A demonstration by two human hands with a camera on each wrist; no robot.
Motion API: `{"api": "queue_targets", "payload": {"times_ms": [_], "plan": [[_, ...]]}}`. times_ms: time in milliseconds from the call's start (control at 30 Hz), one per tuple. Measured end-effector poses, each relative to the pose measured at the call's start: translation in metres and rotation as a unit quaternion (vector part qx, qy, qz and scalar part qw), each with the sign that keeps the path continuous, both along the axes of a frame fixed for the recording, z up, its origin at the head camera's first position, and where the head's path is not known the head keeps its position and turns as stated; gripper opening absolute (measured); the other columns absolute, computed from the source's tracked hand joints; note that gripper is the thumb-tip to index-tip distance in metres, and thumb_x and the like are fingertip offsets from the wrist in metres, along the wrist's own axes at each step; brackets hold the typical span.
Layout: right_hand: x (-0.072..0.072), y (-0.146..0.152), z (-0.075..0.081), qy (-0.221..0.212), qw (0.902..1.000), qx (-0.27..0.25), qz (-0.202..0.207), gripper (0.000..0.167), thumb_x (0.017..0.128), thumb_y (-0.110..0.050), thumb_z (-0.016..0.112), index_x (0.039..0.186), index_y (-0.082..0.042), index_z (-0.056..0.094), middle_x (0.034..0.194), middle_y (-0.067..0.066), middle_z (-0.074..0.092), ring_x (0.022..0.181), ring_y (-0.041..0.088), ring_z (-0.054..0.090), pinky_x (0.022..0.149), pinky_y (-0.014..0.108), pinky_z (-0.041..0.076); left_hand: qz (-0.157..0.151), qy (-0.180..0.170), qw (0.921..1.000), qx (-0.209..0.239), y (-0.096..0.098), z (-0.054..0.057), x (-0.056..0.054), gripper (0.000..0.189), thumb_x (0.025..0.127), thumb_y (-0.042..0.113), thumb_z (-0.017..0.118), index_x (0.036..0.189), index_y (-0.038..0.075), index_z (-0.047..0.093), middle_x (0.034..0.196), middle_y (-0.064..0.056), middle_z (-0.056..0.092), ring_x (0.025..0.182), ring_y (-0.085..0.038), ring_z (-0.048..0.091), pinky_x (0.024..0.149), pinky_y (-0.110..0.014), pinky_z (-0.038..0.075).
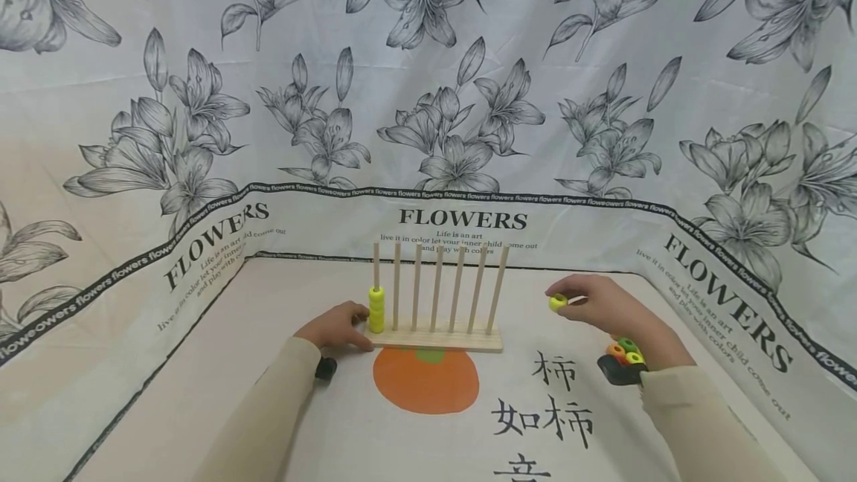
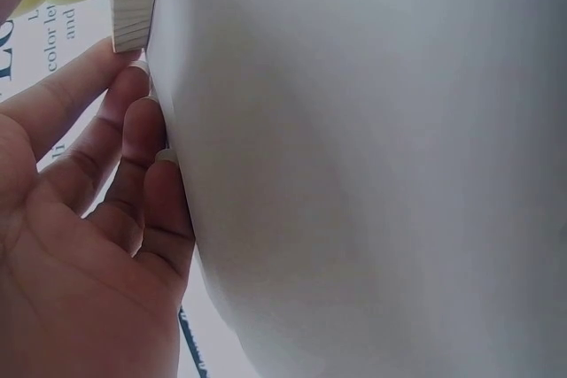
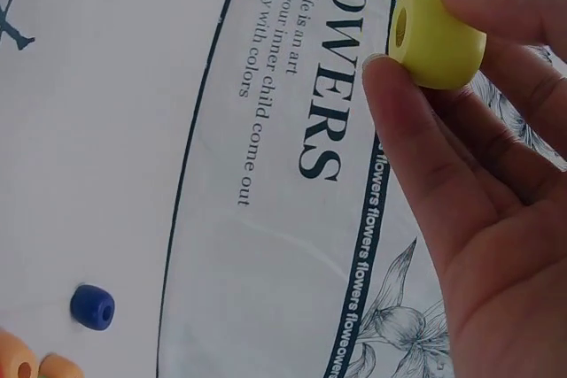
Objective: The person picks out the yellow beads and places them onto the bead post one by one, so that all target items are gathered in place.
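Observation:
A pale wooden peg stand (image 1: 435,339) with several upright rods stands on the table. Yellow beads (image 1: 377,311) are stacked on its leftmost rod. At the stand's left end my left hand (image 1: 335,326) holds the base, thumb by the front corner; the left wrist view shows a fingertip against the base's end (image 2: 133,6). Off to the right of the stand, my right hand (image 1: 599,307) pinches a yellow bead (image 3: 438,37) between thumb and fingers, raised above the table. The bead's hole shows in the right wrist view.
Loose beads (image 1: 626,348) in green, orange and yellow lie under the right forearm, partly hidden by a black wrist device (image 1: 619,370). A blue bead (image 3: 93,307) lies near orange ones (image 3: 60,366). Flower-printed cloth (image 1: 462,125) walls the table's back and sides.

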State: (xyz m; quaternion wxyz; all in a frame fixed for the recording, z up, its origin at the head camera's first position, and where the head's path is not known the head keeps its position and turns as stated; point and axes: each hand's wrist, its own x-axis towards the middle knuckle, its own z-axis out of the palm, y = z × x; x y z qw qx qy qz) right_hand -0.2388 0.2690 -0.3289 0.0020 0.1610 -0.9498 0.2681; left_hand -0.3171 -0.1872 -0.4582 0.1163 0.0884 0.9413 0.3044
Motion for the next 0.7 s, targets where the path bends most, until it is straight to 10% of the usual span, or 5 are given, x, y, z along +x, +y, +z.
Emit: {"api": "queue_targets", "payload": {"times_ms": [700], "plan": [[-0.011,-0.035,0.033,0.038,0.9977,-0.007,0.056,0.035,0.089,-0.016,0.069,0.123,-0.01,0.064,0.119,0.012,0.066,0.109,0.03,0.064,0.085,0.039,0.058,0.005,0.0,1.0,0.005,0.0,-0.002,-0.002,0.08,0.065,0.036,0.088,0.134,0.012,0.055,0.131,-0.008,0.056,0.119,-0.027,0.051,0.105,-0.051,0.043]]}}
